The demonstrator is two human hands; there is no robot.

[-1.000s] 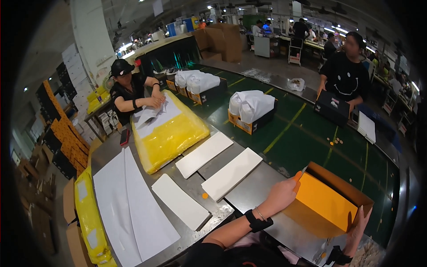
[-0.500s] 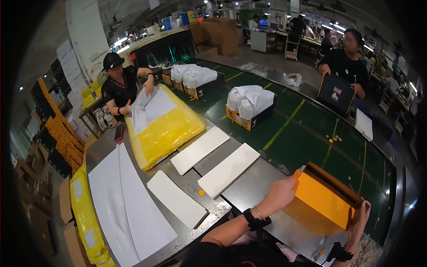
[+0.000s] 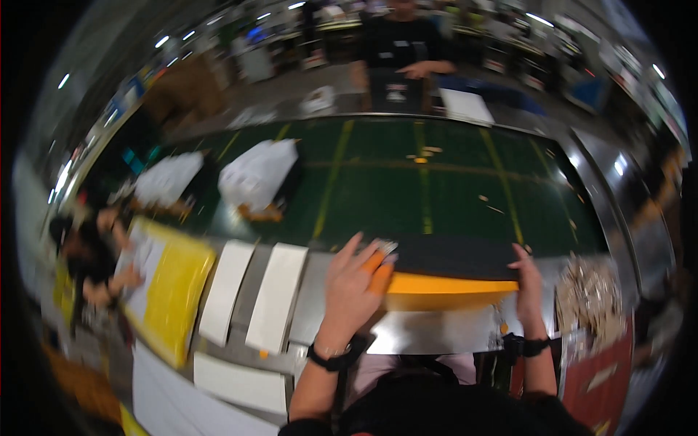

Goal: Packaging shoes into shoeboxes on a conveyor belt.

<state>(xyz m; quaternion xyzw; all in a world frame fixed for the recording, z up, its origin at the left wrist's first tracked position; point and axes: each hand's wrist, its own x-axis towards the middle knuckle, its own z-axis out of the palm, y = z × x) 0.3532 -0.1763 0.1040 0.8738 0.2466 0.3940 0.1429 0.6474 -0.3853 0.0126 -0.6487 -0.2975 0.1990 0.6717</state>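
Note:
In front of me a cardboard box [image 3: 452,292], orange on the side toward me and dark on top, is held between both hands over the metal table edge. My left hand [image 3: 352,287] grips its left end, with orange covers on some fingers and a small shiny piece by the fingertips, too blurred to name. Against the right end presses my right hand [image 3: 529,287], thumb and fingers along the corner. Black bands circle both wrists.
White stacks [image 3: 276,298] and a yellow-wrapped bundle [image 3: 171,294] lie left. Two boxes with white-wrapped contents [image 3: 260,174] stand on the green belt [image 3: 378,182]. Brown paper-like pieces [image 3: 589,298] pile up right. One person works at the left, another across the belt holding a dark box [image 3: 396,93].
My view has swung right. The box has been turned: its orange inside showed before, and now its dark face is up. Both hands still hold its ends.

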